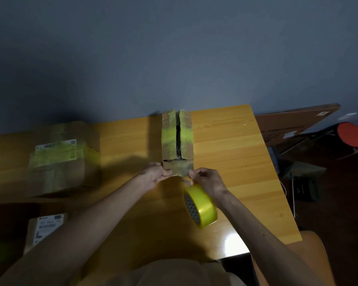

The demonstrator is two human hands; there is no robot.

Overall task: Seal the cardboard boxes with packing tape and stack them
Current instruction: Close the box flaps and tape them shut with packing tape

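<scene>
Head camera looks forward and down, close above the table.

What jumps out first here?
A bright yellow tape roll hangs from the right hand over the table. Just beyond, the left hand grips a narrow box whose top seam gapes open. A bigger box, already taped, sits at left.

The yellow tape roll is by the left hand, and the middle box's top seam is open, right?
Not quite: in the head view the yellow tape roll sits by the right hand, not the left. The middle box does have its top seam open.
</scene>
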